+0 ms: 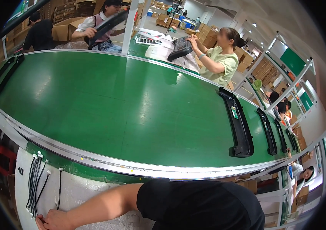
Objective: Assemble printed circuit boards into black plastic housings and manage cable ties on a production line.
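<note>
My right hand reaches in at the lower left, its bare forearm coming out of a black short sleeve. Its fingers look curled together and are partly cut off by the lower edge; what they hold, if anything, is hidden. Just beside the fingertips lie the lower ends of a bundle of black cables with small white plugs. A single black cable lies a little to the right of the bundle. The cables rest on a pale, foam-like work surface. My left hand is out of view.
Beyond my arm runs a green conveyor belt with a metal edge rail. Long black plastic housings lie on it: one carries a green circuit board; several stand farther right, two far left. Across it, one person handles a black unit; another holds a housing.
</note>
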A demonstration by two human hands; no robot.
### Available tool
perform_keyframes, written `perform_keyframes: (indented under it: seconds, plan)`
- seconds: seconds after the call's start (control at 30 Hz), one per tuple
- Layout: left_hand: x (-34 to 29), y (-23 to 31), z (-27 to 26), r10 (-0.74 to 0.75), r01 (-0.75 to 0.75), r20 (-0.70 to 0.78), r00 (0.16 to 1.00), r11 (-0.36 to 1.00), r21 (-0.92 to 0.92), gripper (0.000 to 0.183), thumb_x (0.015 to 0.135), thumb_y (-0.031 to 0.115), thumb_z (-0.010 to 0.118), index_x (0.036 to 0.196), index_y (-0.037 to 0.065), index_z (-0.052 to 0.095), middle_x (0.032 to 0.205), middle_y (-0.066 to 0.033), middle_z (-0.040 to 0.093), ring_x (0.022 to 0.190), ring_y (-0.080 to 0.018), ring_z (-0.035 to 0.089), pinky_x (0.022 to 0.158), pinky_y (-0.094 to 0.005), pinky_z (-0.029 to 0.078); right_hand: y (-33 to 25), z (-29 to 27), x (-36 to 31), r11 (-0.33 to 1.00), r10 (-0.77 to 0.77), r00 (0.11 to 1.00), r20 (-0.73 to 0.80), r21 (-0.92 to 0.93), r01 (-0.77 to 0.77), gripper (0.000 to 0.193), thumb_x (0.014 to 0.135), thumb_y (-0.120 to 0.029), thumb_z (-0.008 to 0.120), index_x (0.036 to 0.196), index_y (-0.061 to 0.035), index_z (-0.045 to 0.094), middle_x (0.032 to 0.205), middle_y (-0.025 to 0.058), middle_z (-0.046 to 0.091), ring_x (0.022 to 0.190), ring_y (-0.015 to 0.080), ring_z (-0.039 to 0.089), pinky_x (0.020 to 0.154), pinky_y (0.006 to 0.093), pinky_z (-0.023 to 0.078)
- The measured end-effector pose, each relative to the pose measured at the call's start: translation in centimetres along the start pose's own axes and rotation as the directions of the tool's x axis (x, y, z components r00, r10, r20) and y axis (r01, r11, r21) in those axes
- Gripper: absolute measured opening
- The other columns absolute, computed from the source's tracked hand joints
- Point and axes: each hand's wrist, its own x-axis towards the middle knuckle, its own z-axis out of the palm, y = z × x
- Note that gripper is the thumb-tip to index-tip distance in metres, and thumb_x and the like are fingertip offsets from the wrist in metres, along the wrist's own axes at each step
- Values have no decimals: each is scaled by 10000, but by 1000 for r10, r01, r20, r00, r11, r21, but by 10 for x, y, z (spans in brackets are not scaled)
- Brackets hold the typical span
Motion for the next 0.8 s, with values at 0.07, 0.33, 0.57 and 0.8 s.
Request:
perform_keyframes:
  seconds: [0.07,0.33,0.57,0.8]
  plan:
    - [22,-38,-19,50,-11,71,996,882,-472,347,929,266,446,977,-61,553,947,-141,541,877,-266,485,796,-400,398,-4,1,-1,1000,9,999,30,-5,-9,188,693,-139,594,815,3,581,784,150,637,737,325,626,676,437,473]
    - [4,-18,-39,168,-168,8,986,982,90,292,961,298,488,858,36,564,830,-18,504,798,-120,461,760,-251,390,-28,-4,-3,1000,18,999,-26,-16,-18,157,759,-114,512,796,24,577,747,165,608,681,301,611,611,406,498]
    - [2,-12,-7,129,-130,59,990,991,27,300,976,266,456,819,30,556,782,-1,493,759,-89,431,715,-227,369,-10,-11,-14,996,0,999,-33,-94,-3,147,730,-78,530,830,20,576,802,163,611,741,301,614,654,392,509]
    - [4,5,5,164,-169,98,982,985,42,335,981,312,445,845,38,581,766,6,507,733,-68,450,669,-208,368,-7,-33,-12,987,-17,1000,21,-160,21,172,734,-67,538,884,13,565,831,139,622,821,295,612,697,387,507]
